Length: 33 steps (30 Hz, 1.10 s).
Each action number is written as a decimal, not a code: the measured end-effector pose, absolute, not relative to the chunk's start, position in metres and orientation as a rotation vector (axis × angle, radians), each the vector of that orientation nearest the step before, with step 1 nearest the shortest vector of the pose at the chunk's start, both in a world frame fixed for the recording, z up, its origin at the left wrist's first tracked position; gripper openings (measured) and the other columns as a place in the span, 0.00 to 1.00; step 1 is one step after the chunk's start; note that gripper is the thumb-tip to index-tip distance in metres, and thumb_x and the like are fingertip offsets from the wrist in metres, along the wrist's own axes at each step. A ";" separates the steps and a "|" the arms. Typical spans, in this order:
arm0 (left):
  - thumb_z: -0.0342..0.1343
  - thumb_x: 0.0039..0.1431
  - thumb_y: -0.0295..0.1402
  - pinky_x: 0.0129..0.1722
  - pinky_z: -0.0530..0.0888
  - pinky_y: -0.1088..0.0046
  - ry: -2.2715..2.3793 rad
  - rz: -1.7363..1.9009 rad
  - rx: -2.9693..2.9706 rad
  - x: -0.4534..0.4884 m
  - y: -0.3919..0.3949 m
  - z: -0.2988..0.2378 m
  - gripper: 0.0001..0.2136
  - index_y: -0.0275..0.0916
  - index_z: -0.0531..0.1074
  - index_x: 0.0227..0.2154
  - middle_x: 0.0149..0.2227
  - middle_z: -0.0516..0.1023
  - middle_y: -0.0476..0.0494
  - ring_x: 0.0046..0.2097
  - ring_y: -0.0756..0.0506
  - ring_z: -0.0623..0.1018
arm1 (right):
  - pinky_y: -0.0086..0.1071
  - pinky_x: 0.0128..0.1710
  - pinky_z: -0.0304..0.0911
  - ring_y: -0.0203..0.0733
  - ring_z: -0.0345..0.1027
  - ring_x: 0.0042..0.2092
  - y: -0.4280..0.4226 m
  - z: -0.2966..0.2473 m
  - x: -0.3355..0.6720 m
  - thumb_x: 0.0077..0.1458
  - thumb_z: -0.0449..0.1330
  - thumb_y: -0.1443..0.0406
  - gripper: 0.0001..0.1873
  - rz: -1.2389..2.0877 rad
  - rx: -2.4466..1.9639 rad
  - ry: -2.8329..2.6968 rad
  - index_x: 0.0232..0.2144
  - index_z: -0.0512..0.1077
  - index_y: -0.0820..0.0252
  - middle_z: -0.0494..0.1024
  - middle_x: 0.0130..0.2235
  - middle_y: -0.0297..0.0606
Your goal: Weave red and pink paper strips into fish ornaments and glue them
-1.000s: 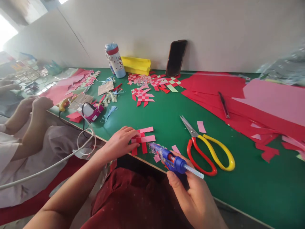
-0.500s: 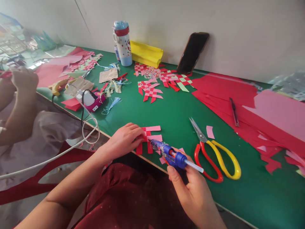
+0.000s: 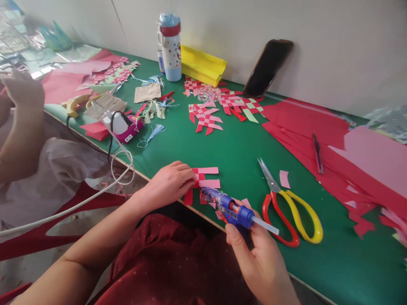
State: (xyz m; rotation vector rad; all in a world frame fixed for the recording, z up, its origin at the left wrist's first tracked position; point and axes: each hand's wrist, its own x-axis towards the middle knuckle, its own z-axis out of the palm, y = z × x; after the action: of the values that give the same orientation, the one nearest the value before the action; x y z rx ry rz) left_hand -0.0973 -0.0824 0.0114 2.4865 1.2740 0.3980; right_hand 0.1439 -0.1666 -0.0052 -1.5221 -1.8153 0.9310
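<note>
My left hand (image 3: 174, 181) has its fingers closed on a woven piece of red and pink paper strips (image 3: 208, 183) at the table's near edge. The fingers cover the piece's left part; pink strips stick out to the right and red ones point toward me. My right hand (image 3: 256, 245) grips a blue hot glue gun (image 3: 233, 209), with a pale glue stick out of its back. The nozzle is at the lower pink strip; whether it touches is unclear. Right of the gun lie open scissors (image 3: 273, 186) with one red and one yellow handle.
Finished woven paper fish (image 3: 206, 116) lie farther back, near tassels (image 3: 154, 133) and a bottle (image 3: 172, 55). A phone (image 3: 267, 67) leans on the wall. Red paper sheets (image 3: 305, 118) and a craft knife (image 3: 317, 153) are at right. Another person's arm (image 3: 23, 123) and a white cable (image 3: 70, 218) are at left.
The view has shifted slightly. The glue gun's nozzle has moved a little down along the woven piece, toward me. My left hand keeps its hold on the paper.
</note>
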 end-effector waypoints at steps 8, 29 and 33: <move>0.47 0.67 0.30 0.45 0.71 0.68 1.267 0.438 2.452 -0.099 -0.081 0.009 0.10 0.37 0.73 0.36 0.36 0.78 0.43 0.41 0.45 0.75 | 0.37 0.43 0.73 0.47 0.77 0.43 -0.158 -0.001 0.133 0.64 0.50 0.57 0.19 0.862 -1.496 -1.899 0.52 0.66 0.60 0.80 0.44 0.48; 0.46 0.68 0.30 0.44 0.72 0.68 1.241 0.523 2.439 -0.102 -0.080 0.003 0.12 0.36 0.74 0.35 0.34 0.78 0.42 0.39 0.46 0.76 | 0.29 0.32 0.72 0.45 0.79 0.37 -0.157 -0.005 0.133 0.66 0.48 0.60 0.18 0.713 -1.549 -2.053 0.55 0.61 0.61 0.80 0.43 0.48; 0.47 0.68 0.30 0.44 0.72 0.67 1.230 0.524 2.440 -0.102 -0.080 0.002 0.11 0.35 0.75 0.35 0.34 0.78 0.42 0.39 0.45 0.75 | 0.29 0.31 0.71 0.44 0.79 0.37 -0.157 -0.004 0.132 0.66 0.48 0.61 0.17 0.619 -1.524 -2.075 0.55 0.60 0.60 0.80 0.42 0.47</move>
State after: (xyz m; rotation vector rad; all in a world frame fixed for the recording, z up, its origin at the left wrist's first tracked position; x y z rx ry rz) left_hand -0.1024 -0.0797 0.0018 2.4399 1.2299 0.5243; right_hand 0.1319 -0.1571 -0.0036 -1.5236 -2.0753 0.6188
